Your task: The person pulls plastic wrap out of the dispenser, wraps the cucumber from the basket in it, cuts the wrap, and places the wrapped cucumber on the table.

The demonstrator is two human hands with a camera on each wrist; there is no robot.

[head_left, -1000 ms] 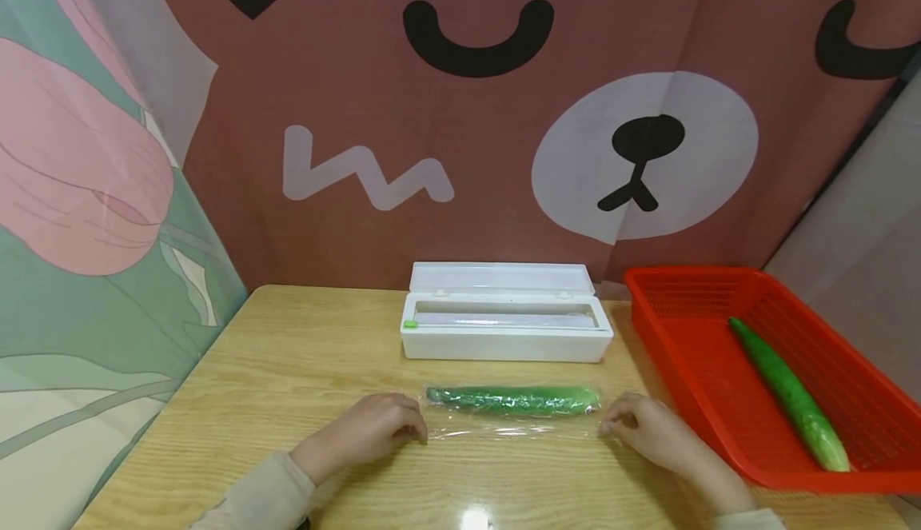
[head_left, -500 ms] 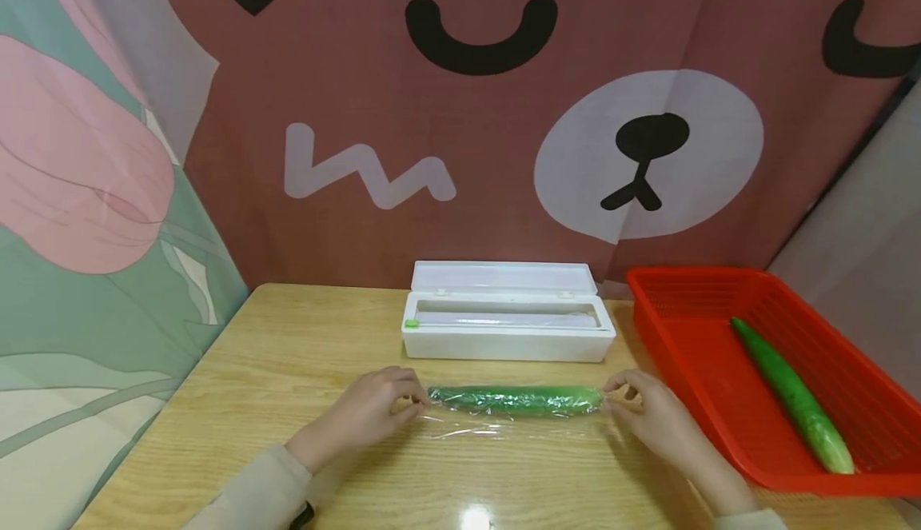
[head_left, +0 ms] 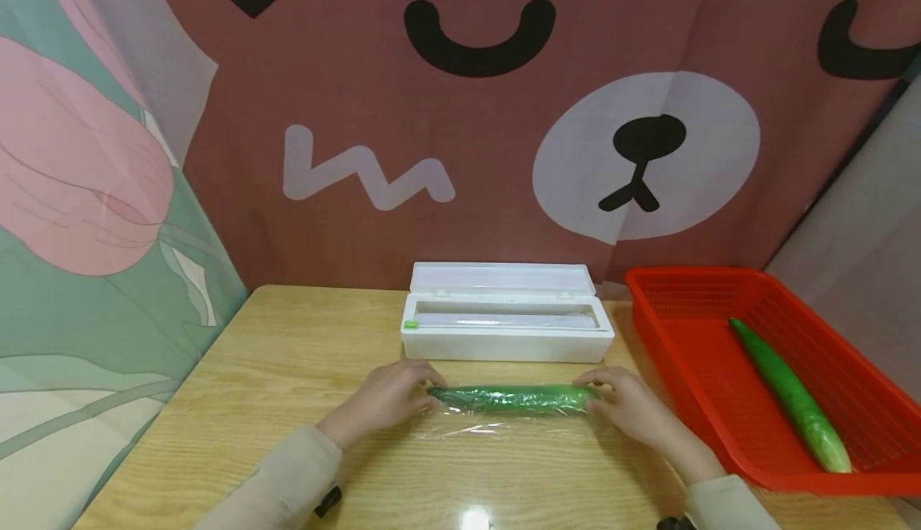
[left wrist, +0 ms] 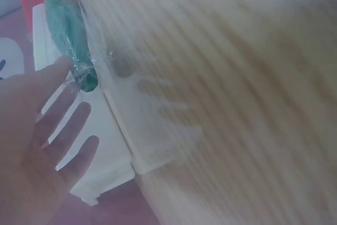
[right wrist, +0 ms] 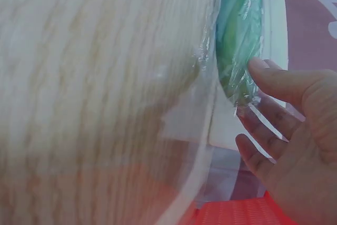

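A green cucumber [head_left: 514, 399], wrapped in clear plastic film, lies left to right on the table. A loose flap of film [head_left: 471, 431] spreads on the table along its near side. At the cucumber's left end, my left hand [head_left: 392, 394] pinches the wrapped tip between thumb and fingers; its other fingers are spread in the left wrist view. My right hand [head_left: 629, 404] holds the opposite, paler end the same way, and the right wrist view shows its thumb [right wrist: 274, 80] against the film. The fingers behind the cucumber are partly hidden.
Behind the cucumber stands a white cling film box [head_left: 507, 344] with its lid raised and a roll inside. On the right, a red basket [head_left: 691, 402] holds a bare cucumber [head_left: 791, 394]. The wooden table [head_left: 302, 338] ends at a printed curtain [head_left: 360, 242].
Both hands have moved up from the film's near corners to the cucumber's ends, then inward onto its tips. The cucumber has hardly shifted.
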